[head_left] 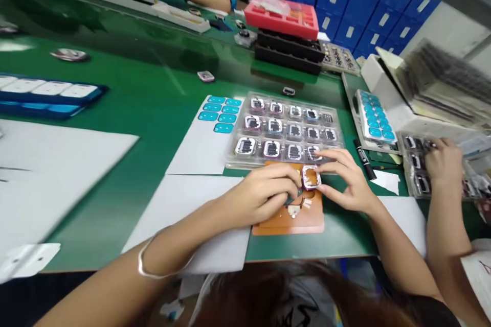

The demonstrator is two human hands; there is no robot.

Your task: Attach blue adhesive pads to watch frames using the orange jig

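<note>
My right hand (pixel 347 179) pinches a small square watch case (pixel 306 184) with a pale rim and an open middle, between thumb and fingers. My left hand (pixel 266 196) is closed at the case's left side. A dark greenish bit shows under its fingertips, too hidden to name. Both hands are above an orange mat (pixel 287 225) with small pale pieces (pixel 293 210) lying on it. Just beyond stands a clear plastic tray (pixel 229 156) with rows of similar watch cases (pixel 272 148) in its compartments.
White paper (pixel 207 240) and blue-green stickers (pixel 224 127) lie left of the tray. Rightward are a black marker (pixel 364 159) and a stack of cards (pixel 374 115). A co-worker's hand (pixel 445 163) reaches into another tray at right. Black trays (pixel 289 53) under a red one (pixel 282 15) stand behind.
</note>
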